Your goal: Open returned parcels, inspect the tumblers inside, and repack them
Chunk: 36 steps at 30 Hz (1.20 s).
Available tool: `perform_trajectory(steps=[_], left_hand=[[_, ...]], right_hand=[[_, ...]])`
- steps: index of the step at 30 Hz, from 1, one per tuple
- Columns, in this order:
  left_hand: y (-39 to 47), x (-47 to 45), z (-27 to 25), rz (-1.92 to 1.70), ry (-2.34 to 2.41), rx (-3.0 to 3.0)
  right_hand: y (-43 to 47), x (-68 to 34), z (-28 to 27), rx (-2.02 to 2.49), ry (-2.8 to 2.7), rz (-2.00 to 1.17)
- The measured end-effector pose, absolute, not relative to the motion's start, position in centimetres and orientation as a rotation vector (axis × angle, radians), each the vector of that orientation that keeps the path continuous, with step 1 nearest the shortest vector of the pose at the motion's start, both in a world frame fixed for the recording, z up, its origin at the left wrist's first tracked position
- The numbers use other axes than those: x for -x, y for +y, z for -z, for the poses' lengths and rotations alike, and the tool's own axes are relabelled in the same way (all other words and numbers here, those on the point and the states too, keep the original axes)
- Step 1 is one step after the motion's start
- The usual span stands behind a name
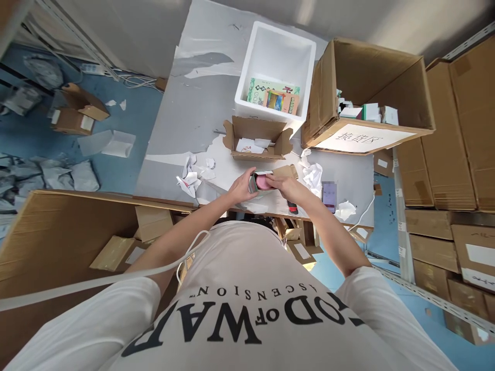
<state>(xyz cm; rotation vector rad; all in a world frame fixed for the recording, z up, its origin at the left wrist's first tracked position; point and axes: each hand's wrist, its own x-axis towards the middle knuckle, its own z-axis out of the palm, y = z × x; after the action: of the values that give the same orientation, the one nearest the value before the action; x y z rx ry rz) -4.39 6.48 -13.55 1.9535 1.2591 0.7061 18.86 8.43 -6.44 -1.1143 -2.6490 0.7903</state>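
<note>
My left hand (pixel 242 187) grips the left side of a small open box (pixel 253 183) near the table's front edge. A rounded pink item (pixel 263 182) shows inside the box; its exact kind is unclear. On the right, the fingers of my right hand (pixel 284 185) are closed at the pink item's edge. Just behind my hands stands an open brown carton (pixel 258 127) with white papers inside. A brown cardboard piece (pixel 286 171) lies partly under my right hand, and a red and black tool (pixel 293 207) sits below that wrist.
Crumpled paper (pixel 189 178) lies left of my hands, more paper (pixel 312 175) to the right. A phone (pixel 329 196) rests near the right edge. Behind stand a white foam box (pixel 242 67) and a large cardboard box (pixel 320 98). A white cable (pixel 116 278) crosses my left arm.
</note>
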Motion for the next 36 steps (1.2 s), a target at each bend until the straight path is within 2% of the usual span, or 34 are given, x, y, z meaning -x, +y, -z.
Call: perform_trajectory(steps=[5, 8, 11, 18, 26, 36], left_hand=[[6.1, 4.2, 13.8, -0.718, 1.218, -1.96], [5.9, 4.2, 14.0, -0.722, 1.242, -1.951], [5.9, 4.4, 14.0, -0.678, 1.229, -1.972], [5.8, 3.6, 14.1, -0.746, 1.143, -2.034], [5.9, 3.1, 14.8, -0.787, 1.164, -2.024], [6.2, 2.0, 16.0, -0.8, 1.214, -1.89]], right_hand=[[9.7, -18.9, 7.0, 1.203, -2.672, -0.792], [10.3, -18.2, 6.2, 1.196, -2.849, -0.644], [10.8, -17.4, 5.1, 1.024, -2.978, -0.466], [12.2, -16.1, 4.9, 0.719, -3.168, -0.347], [12.6, -16.6, 6.0, 0.71, -3.186, -0.41], [12.9, -15.7, 5.8, 0.616, -3.235, -0.287]])
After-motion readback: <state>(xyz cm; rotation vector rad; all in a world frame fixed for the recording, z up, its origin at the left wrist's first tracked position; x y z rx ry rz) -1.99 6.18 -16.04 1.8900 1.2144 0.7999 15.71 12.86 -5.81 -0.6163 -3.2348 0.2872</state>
